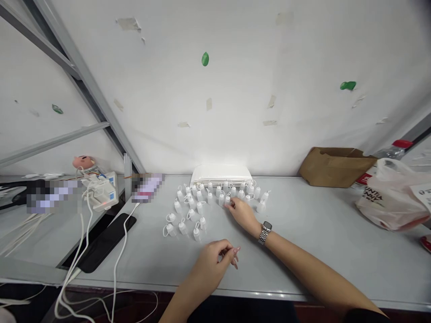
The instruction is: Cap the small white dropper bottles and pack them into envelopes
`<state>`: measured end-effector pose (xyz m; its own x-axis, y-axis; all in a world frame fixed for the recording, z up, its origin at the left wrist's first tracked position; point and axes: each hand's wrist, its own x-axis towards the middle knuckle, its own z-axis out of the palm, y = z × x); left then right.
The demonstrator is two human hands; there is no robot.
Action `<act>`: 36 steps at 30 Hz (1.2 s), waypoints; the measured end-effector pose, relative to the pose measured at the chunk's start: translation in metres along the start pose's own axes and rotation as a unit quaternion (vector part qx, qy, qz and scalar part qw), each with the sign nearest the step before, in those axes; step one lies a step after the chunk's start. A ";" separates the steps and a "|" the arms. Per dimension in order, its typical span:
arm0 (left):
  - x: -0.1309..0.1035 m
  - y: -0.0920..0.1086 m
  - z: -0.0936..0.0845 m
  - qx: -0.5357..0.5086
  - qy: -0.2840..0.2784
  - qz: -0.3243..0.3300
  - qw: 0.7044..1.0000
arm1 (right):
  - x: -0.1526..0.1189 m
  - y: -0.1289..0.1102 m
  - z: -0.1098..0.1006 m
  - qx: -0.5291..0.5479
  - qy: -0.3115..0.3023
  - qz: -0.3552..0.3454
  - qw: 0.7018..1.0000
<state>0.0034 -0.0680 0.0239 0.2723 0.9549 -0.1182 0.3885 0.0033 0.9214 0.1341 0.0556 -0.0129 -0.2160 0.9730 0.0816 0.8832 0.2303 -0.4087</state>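
Observation:
Small white plastic squeeze bottles with looped, tethered caps stand in a loose cluster on the grey table [303, 251]. My right hand [243, 214], with a metal-band watch [265, 231] on its wrist, reaches into the front of the cluster. Its thumb and fingertips close on one squeeze bottle [228, 200], which stands upright on the table. Nearer the table's front edge, my left hand [213, 260] is loosely curled, thumb against fingertips, and nothing shows in it. To its upper left stands another squeeze bottle [197, 233], apart from the hand.
A white stack of flat sheets or trays [220, 172] leans by the wall behind the bottles. At right are a brown paper bag [333, 168] and a plastic bag [387, 202]. A black phone [106, 244], white cables [117, 253] and a power strip [103, 193] lie left.

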 end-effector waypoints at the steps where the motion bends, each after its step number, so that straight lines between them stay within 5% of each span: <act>1: 0.000 0.000 0.001 0.002 0.000 0.000 1.000 | -0.003 -0.001 -0.002 -0.008 0.004 -0.002 1.000; 7: 0.000 -0.001 -0.002 -0.004 0.010 -0.006 1.000 | -0.014 0.000 -0.042 -0.065 0.055 -0.033 0.996; 14: -0.005 0.006 -0.002 -0.011 0.014 -0.010 1.000 | 0.063 0.028 -0.091 -0.139 0.062 -0.112 0.982; 21: -0.007 0.008 -0.003 -0.011 0.019 -0.013 1.000 | 0.102 0.032 -0.077 -0.205 0.029 -0.184 0.961; 36: -0.009 0.007 -0.003 -0.008 0.020 -0.009 1.000 | 0.106 0.036 -0.068 -0.273 0.117 -0.205 0.933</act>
<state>0.0014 -0.0760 0.0325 0.2302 0.9655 -0.1215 0.3788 0.0261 0.9251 0.1708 0.1684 0.0429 -0.5413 0.7641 0.3508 0.8408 0.4949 0.2195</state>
